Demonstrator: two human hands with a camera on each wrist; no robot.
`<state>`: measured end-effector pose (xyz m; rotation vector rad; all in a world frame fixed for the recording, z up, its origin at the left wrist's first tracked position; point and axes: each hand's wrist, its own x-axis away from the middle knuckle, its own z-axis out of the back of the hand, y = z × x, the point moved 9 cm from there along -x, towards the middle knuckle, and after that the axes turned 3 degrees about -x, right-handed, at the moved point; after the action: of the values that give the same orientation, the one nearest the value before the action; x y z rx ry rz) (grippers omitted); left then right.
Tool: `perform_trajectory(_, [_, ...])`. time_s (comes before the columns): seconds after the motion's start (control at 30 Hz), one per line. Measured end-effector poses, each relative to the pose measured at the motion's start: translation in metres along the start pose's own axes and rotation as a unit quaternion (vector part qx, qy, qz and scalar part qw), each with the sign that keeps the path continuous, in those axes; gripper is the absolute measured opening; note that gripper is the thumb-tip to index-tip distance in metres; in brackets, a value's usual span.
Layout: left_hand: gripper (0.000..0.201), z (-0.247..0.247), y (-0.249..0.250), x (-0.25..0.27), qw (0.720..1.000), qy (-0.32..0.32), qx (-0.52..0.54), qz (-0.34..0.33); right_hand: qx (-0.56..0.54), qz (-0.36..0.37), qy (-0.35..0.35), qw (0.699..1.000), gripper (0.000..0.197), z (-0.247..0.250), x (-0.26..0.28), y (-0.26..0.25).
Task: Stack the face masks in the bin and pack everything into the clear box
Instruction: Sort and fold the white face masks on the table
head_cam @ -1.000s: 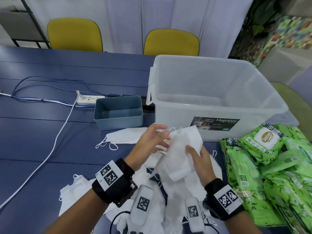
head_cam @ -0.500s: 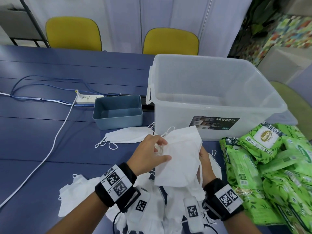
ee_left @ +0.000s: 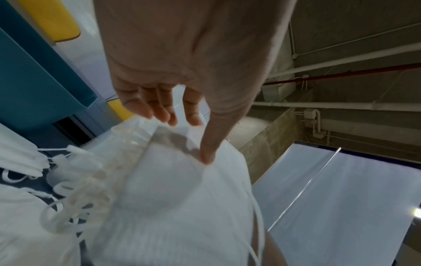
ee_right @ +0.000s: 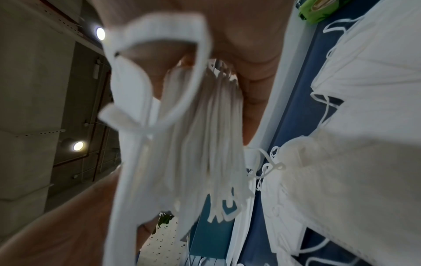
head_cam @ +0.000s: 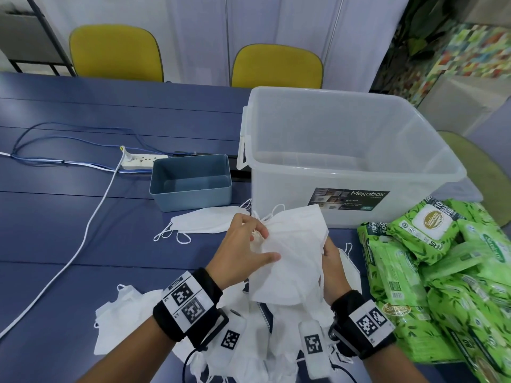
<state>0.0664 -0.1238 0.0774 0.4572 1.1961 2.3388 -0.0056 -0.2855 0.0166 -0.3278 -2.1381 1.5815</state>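
Observation:
I hold a stack of white face masks upright over the table, just in front of the clear box. My left hand pinches its upper left edge, thumb across the front. My right hand grips the right side from behind. The left wrist view shows the thumb of the left hand pressed on the masks. In the right wrist view several masks sit edge-on in the right hand. The blue bin stands empty, left of the box.
Loose masks lie on the blue table: one in front of the bin, a pile under my wrists, one at the left. Green wipe packs are heaped at the right. A power strip and cables lie far left.
The stack has turned its flat face towards me and spread wider. My left hand slid from the top of the stack to its left edge, and the thumb came across the front.

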Motion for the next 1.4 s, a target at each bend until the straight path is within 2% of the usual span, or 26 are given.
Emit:
perform_trajectory(0.13, [0.025, 0.019, -0.002, -0.003, 0.993, 0.079, 0.086, 0.002, 0.019, 0.024, 0.032, 0.999, 0.023, 0.009, -0.001, -0.005])
perform_trajectory(0.27, [0.018, 0.029, -0.007, -0.009, 0.976, 0.094, 0.193, 0.040, 0.026, 0.011, 0.045, 0.999, 0.024, 0.013, -0.003, -0.002])
perform_trajectory(0.43, [0.010, 0.039, -0.006, -0.015, 0.986, 0.110, 0.129, 0.004, 0.031, 0.003, 0.039, 0.999, 0.020, 0.012, -0.002, -0.002])
perform_trajectory(0.5, [0.011, 0.039, -0.004, -0.019, 0.992, 0.086, 0.088, -0.017, 0.035, 0.011, 0.036, 0.999, 0.019, 0.012, -0.004, -0.004])
perform_trajectory(0.6, [0.023, 0.025, 0.002, -0.019, 0.998, -0.019, 0.037, -0.057, 0.053, 0.012, 0.029, 0.998, 0.016, 0.014, -0.004, -0.004])
perform_trajectory(0.7, [0.045, 0.006, 0.005, -0.009, 0.989, -0.132, 0.020, -0.061, 0.079, -0.023, 0.014, 0.996, 0.019, 0.017, -0.005, 0.008])
perform_trajectory(0.8, [0.061, -0.004, 0.008, -0.003, 0.978, -0.199, 0.031, -0.055, 0.112, -0.037, -0.009, 0.993, 0.022, 0.014, -0.003, 0.014])
perform_trajectory(0.9, [0.061, -0.004, 0.011, -0.004, 0.977, -0.197, 0.041, -0.071, 0.139, -0.031, -0.038, 0.989, 0.022, 0.008, 0.001, 0.013])
perform_trajectory(1.1, [0.054, 0.007, 0.019, -0.018, 0.986, -0.077, 0.016, -0.149, 0.210, -0.026, -0.160, 0.964, 0.047, -0.017, 0.011, 0.018])
perform_trajectory(1.17, [0.058, 0.010, 0.022, -0.020, 0.985, -0.031, -0.010, -0.171, 0.205, -0.024, -0.202, 0.958, 0.051, -0.029, 0.018, 0.018])
perform_trajectory(1.23, [0.059, 0.011, 0.021, -0.022, 0.985, -0.014, -0.013, -0.174, 0.196, -0.023, -0.223, 0.955, 0.051, -0.038, 0.022, 0.017])
perform_trajectory(1.3, [0.056, 0.006, 0.020, -0.023, 0.985, -0.057, -0.004, -0.163, 0.197, -0.028, -0.222, 0.955, 0.050, -0.039, 0.023, 0.019])
perform_trajectory(1.4, [0.054, -0.011, 0.021, -0.016, 0.971, -0.186, -0.032, -0.147, 0.181, -0.063, -0.195, 0.962, 0.049, -0.030, 0.017, 0.027])
